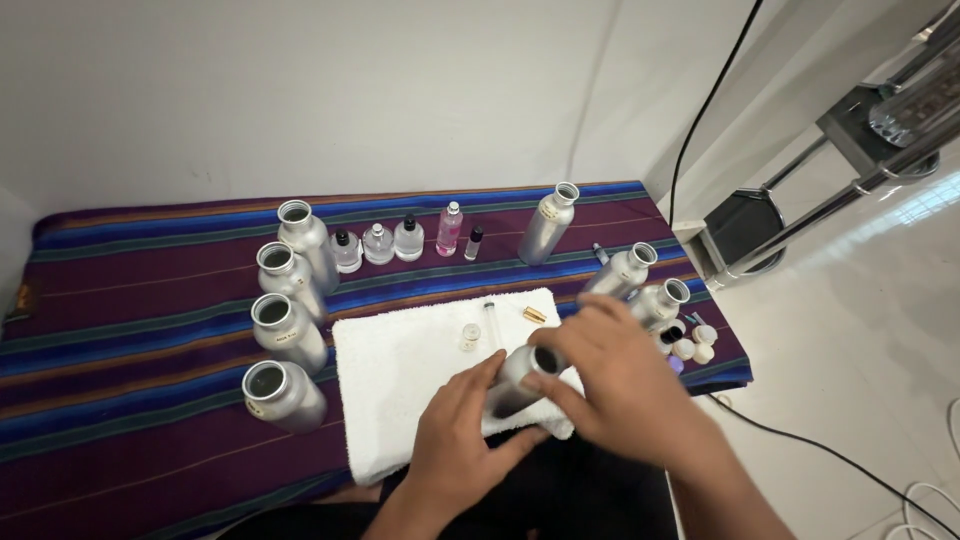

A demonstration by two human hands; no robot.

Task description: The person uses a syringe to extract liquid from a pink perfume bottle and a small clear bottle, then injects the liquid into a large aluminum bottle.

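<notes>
An open silver metal bottle (517,380) leans tilted over the front right of a white towel (400,370). My left hand (462,430) wraps its lower body from the near side. My right hand (615,375) grips it around the neck and mouth, fingers curled over the top. On the towel just beyond lie a small clear glass vial (470,336), a thin clear tube (490,318) and a small gold cap (534,315).
Several open silver bottles (285,335) stand in a column at left, more at right (625,270), one tall (548,224) at the back. Small clear bottles (378,243), a pink one (450,230) and a dark vial (474,243) line the back. White caps (693,345) sit at the striped cloth's right edge.
</notes>
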